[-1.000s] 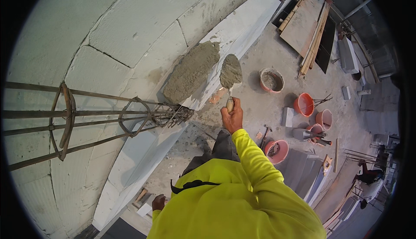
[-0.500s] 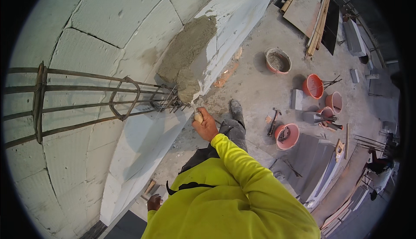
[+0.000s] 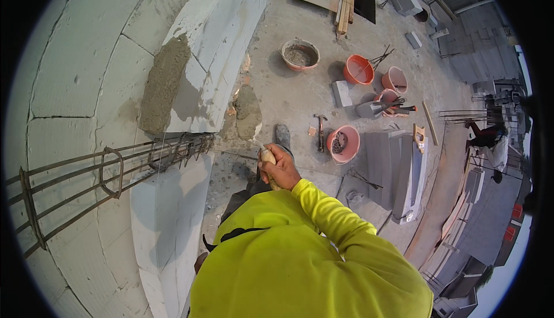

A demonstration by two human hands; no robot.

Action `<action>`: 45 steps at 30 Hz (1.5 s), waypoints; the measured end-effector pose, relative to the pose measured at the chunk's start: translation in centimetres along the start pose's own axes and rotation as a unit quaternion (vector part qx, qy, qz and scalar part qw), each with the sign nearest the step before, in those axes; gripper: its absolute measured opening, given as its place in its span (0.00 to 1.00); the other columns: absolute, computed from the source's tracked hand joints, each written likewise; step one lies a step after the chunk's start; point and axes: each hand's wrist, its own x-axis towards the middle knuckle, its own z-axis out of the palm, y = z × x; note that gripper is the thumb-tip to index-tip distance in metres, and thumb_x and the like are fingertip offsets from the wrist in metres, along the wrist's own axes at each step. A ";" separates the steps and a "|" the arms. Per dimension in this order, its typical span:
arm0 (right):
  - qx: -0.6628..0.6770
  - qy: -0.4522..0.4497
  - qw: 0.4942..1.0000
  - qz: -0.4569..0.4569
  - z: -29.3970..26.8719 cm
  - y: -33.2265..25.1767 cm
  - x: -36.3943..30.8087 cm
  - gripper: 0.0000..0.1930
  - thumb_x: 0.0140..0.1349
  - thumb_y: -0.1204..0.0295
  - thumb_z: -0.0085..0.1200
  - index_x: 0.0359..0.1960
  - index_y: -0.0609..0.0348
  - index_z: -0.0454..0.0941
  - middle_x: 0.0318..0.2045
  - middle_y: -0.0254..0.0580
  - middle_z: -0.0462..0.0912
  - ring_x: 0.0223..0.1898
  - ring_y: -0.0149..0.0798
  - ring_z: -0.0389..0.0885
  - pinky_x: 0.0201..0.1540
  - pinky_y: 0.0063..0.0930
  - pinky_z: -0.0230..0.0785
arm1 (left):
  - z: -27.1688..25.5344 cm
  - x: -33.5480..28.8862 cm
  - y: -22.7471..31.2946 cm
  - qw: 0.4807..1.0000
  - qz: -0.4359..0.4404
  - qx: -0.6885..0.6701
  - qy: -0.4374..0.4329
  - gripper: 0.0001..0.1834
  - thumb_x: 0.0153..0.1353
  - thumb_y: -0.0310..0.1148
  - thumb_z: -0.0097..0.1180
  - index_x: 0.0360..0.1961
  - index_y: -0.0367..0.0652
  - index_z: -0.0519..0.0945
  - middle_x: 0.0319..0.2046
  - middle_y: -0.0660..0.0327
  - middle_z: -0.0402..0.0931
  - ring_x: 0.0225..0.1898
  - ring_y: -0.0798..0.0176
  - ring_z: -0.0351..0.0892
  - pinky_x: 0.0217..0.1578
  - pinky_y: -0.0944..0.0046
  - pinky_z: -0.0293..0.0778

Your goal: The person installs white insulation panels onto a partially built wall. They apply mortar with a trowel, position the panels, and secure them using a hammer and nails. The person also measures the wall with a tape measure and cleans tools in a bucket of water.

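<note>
My right hand is closed around the pale handle of a trowel. The grey blade points away from me over the floor, to the right of the low block wall, apart from the wall. Wet mortar lies in a thick bed on top of that wall, with a smear down its side. Only a sliver of my left hand shows beside my yellow shirt at the lower left; its fingers are hidden.
A rebar cage juts across from the left, between two block sections. On the floor at right are a mortar tub, orange buckets, a pink bucket, a hammer, a handsaw and stacked blocks. Another person is far right.
My right hand and trowel have drawn away from the mortar on the wall, out over the floor. The view has swung right. My left hand has mostly slipped behind my shirt.
</note>
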 end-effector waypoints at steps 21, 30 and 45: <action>-0.545 -0.146 0.663 -0.492 7.5 -24.1 16.5 0.25 0.57 0.77 0.59 0.57 0.65 0.68 0.32 0.50 0.75 0.32 0.51 0.78 0.36 0.39 0.73 | 5.4 7.7 23.0 0.882 -0.301 -0.326 0.156 0.19 0.59 0.36 0.55 0.49 0.38 0.81 0.33 0.55 0.84 0.33 0.62 0.85 0.27 0.63 0.78; -0.889 -0.145 0.332 -0.280 12.7 -27.6 30.0 0.12 0.58 0.74 0.51 0.44 0.57 0.72 0.37 0.56 0.82 0.38 0.60 0.85 0.41 0.51 0.79 | 18.4 -3.7 26.9 0.714 -0.460 -0.484 0.210 0.18 0.58 0.30 0.54 0.49 0.34 0.81 0.36 0.54 0.83 0.31 0.58 0.85 0.24 0.58 0.78; -0.885 -0.308 0.187 -0.295 22.5 -21.9 23.2 0.11 0.61 0.74 0.50 0.44 0.57 0.79 0.36 0.51 0.85 0.38 0.52 0.87 0.40 0.43 0.80 | 15.9 1.2 21.6 0.748 -0.401 -0.479 0.223 0.19 0.62 0.32 0.55 0.54 0.39 0.79 0.40 0.54 0.84 0.34 0.57 0.86 0.24 0.59 0.77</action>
